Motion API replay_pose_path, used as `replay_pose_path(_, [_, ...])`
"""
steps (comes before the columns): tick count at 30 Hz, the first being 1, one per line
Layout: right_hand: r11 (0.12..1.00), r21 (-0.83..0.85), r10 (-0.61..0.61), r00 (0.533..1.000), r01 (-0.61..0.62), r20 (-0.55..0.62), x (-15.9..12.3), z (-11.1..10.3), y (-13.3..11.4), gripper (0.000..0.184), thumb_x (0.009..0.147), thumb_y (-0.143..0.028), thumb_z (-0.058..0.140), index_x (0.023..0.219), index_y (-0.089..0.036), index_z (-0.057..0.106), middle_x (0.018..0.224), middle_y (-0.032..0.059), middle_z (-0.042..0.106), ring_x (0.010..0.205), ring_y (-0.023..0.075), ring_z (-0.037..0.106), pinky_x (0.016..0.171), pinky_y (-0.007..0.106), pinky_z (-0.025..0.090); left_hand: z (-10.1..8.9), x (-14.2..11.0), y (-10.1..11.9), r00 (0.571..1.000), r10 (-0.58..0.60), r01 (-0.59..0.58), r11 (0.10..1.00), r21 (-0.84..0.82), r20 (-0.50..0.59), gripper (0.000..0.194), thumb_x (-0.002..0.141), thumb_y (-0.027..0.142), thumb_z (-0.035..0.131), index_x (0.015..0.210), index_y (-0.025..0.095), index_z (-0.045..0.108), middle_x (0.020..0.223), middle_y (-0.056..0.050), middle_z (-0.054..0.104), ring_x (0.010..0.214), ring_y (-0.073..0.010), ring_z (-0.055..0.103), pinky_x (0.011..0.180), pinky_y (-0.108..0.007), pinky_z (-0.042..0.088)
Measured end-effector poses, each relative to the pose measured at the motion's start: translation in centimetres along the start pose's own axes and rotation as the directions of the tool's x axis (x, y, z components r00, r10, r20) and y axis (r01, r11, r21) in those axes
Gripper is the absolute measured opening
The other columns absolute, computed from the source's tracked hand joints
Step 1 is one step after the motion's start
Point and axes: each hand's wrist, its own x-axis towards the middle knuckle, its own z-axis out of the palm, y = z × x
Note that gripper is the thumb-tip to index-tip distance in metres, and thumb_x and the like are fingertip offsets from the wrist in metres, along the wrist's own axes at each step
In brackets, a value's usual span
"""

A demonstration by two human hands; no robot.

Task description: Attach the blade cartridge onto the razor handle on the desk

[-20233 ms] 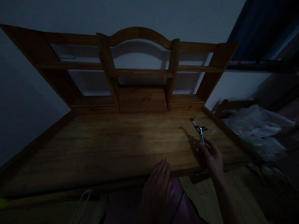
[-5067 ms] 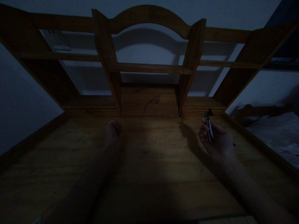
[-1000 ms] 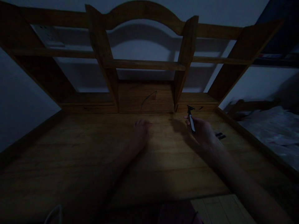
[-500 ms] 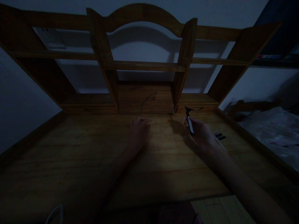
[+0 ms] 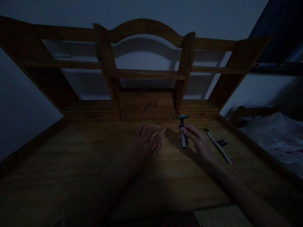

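My right hand (image 5: 195,138) grips a razor (image 5: 183,137) by its grey and black handle, thumb on the near face. The razor stands roughly upright, its wide head at the top. To the left, my left hand (image 5: 148,140) hovers over the wooden desk (image 5: 90,164), fingers loosely bent with a gap between thumb and forefinger. I see nothing in it, though the light is dim. On the desk right of my right hand lie a slim pale stick-like tool (image 5: 219,146) with a dark end and small black pieces (image 5: 222,142).
A wooden shelf unit (image 5: 145,74) rises along the desk's back, with low drawers (image 5: 197,114) at its base. A dark curved line (image 5: 150,106) marks its middle panel. Beyond the desk's right rim lies crumpled clear plastic (image 5: 276,138). Part of a white loop (image 5: 59,220) shows bottom left.
The razor has moved left and its head now faces me more squarely. My left hand has shifted right, towards it. The pale tool, mostly hidden before, now shows fully.
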Motion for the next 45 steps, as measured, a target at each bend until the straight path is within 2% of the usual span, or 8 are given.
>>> replay_pose_path(4, [0.985,-0.138,-0.093,0.993,0.102,0.072,-0.9,0.5,0.3,0.021,0.089,-0.039,0.059,0.103,-0.028,0.069,0.090,0.0026,0.065,0.084,0.0200,0.059,0.072,0.029,0.046,-1.3,0.1,2.1,0.996,0.084,-0.084,0.996,-0.008,0.008,0.059,0.087,0.011,0.044,0.143,0.024,0.035,0.131,-0.008,0.057,0.122,-0.0227,0.050,0.112,-0.047,0.028])
replay_pose_path(8, [0.965,-0.193,-0.154,0.978,0.180,0.142,-1.3,0.5,0.7,0.023,0.091,-0.038,0.057,0.109,-0.030,0.068,0.104,0.0033,0.066,0.100,0.0234,0.059,0.088,0.033,0.045,-1.3,-0.2,2.0,0.993,0.098,-0.100,0.995,-0.030,-0.065,0.054,0.088,0.012,0.047,0.140,0.024,0.038,0.128,-0.008,0.059,0.119,-0.0224,0.053,0.110,-0.047,0.031])
replay_pose_path(11, [0.946,-0.239,-0.181,0.968,0.219,0.173,-1.5,0.5,0.8,0.023,0.092,-0.037,0.056,0.110,-0.030,0.067,0.105,0.0040,0.066,0.100,0.0237,0.060,0.087,0.034,0.045,-0.8,-0.2,1.7,0.976,-0.137,0.110,0.981,-0.158,-0.169,0.035,0.090,0.020,0.054,0.124,0.025,0.053,0.115,-0.006,0.063,0.109,-0.0210,0.057,0.101,-0.043,0.041])
replay_pose_path(13, [0.926,-0.287,-0.193,0.961,0.245,0.199,-1.7,0.4,0.8,0.023,0.092,-0.035,0.056,0.111,-0.030,0.067,0.101,0.0043,0.067,0.097,0.0238,0.060,0.085,0.034,0.046,-0.4,0.0,1.7,0.920,-0.349,0.293,0.915,-0.277,-0.180,0.022,0.091,0.027,0.056,0.112,0.025,0.060,0.109,-0.005,0.062,0.103,-0.0194,0.058,0.092,-0.038,0.047])
replay_pose_path(16, [0.894,-0.341,-0.218,0.946,0.291,0.238,-1.7,0.3,0.8,0.025,0.092,-0.031,0.057,0.115,-0.031,0.066,0.097,0.0042,0.067,0.092,0.0236,0.061,0.080,0.034,0.046,-0.2,0.2,1.9,0.874,-0.461,0.385,0.851,-0.358,-0.155,0.019,0.088,0.033,0.061,0.105,0.028,0.065,0.104,-0.003,0.059,0.099,-0.0183,0.057,0.086,-0.035,0.050])
replay_pose_path(23, [0.807,-0.422,-0.313,0.905,0.413,0.286,-1.6,0.4,0.8,0.026,0.092,-0.024,0.056,0.117,-0.029,0.063,0.095,0.0035,0.067,0.085,0.0209,0.062,0.076,0.032,0.047,-0.1,-0.1,2.2,0.881,-0.382,0.298,0.906,-0.300,-0.280,0.018,0.085,0.030,0.065,0.102,0.031,0.070,0.093,-0.002,0.054,0.091,-0.0161,0.054,0.082,-0.033,0.050])
replay_pose_path(32, [0.724,-0.457,-0.377,0.852,0.516,0.364,-1.5,0.1,1.7,0.027,0.094,-0.024,0.054,0.121,-0.024,0.057,0.101,0.0053,0.065,0.087,0.0191,0.062,0.077,0.030,0.049,0.2,-0.1,1.9,0.887,-0.318,0.234,0.935,-0.267,-0.335,0.025,0.084,0.028,0.067,0.108,0.030,0.069,0.092,-0.002,0.054,0.089,-0.0150,0.053,0.081,-0.031,0.048])
replay_pose_path(45, [0.693,-0.478,-0.362,0.834,0.540,0.417,-1.4,0.2,1.3,0.028,0.096,-0.024,0.049,0.123,-0.022,0.056,0.096,0.0056,0.065,0.087,0.0188,0.063,0.076,0.030,0.049,0.2,0.0,1.8,0.893,-0.240,0.164,0.962,-0.219,-0.381,0.014,0.083,0.020,0.068,0.095,0.027,0.072,0.084,0.000,0.056,0.084,-0.0148,0.054,0.085,-0.035,0.046])
